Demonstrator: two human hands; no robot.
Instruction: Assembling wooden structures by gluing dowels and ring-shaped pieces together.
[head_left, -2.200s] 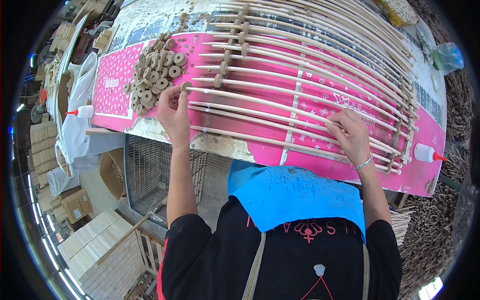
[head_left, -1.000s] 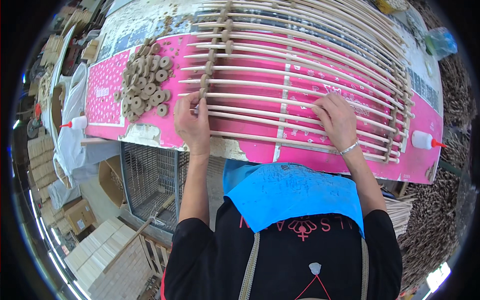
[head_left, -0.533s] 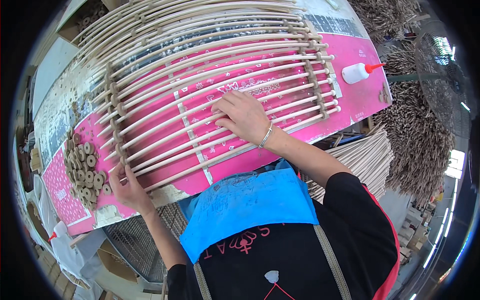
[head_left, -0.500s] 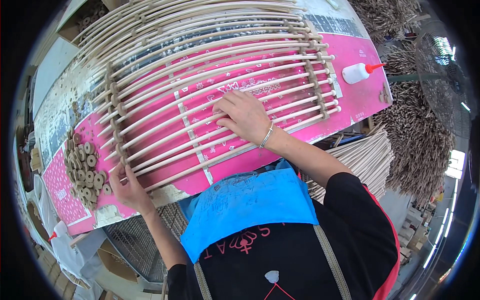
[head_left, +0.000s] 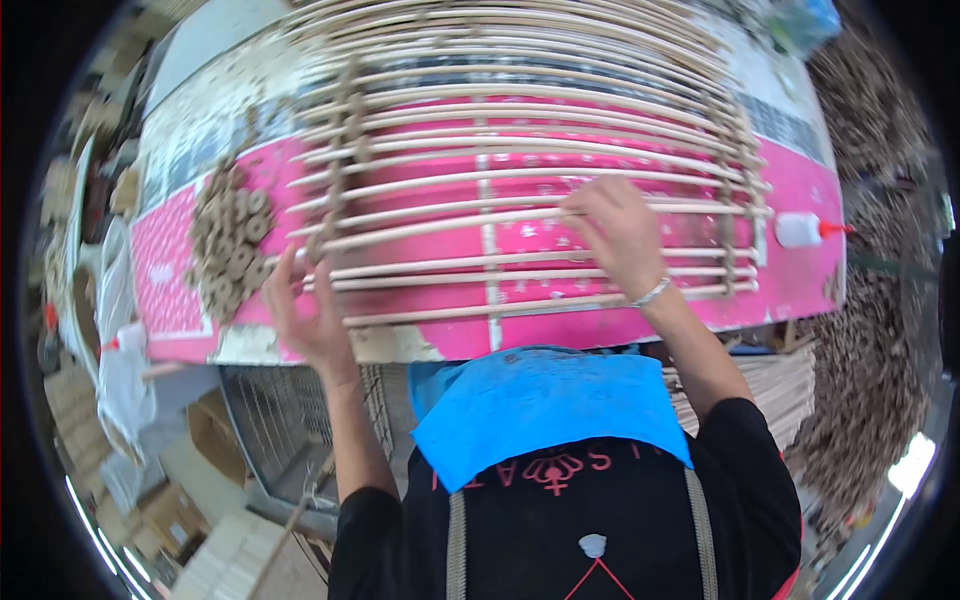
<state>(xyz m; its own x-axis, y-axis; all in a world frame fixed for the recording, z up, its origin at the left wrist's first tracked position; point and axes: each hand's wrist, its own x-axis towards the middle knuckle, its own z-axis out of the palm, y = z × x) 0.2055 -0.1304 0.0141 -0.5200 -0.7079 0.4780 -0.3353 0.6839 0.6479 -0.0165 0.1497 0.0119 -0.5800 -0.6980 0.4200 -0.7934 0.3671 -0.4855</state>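
Pale wooden rods (head_left: 430, 230) lie in side-by-side rows across the pink-covered table, joined near both ends by brown ring-shaped discs (head_left: 353, 130). My right hand (head_left: 620, 240) pinches one rod between thumb and fingers, right of the rods' middle, holding it slightly askew to those nearer me. At the left ends, my left hand (head_left: 312, 315) has its thumb and forefinger curled about the rod tips beside a disc. Blur hides exactly what those fingertips grip. A heap of loose discs (head_left: 235, 240) lies just beyond that hand, to the left.
On the right of the table (head_left: 170, 265) lies a white bottle with a red nozzle (head_left: 800, 230). A similar bottle (head_left: 128, 338) is at the left edge. Bundled sticks (head_left: 870, 400) are stacked at right. My blue apron (head_left: 545, 400) meets the near edge.
The view has turned, shifting the table rightward and more level. My right hand has drawn a rod away from the nearer ones, leaving a wider gap. My left hand stays by the left ends.
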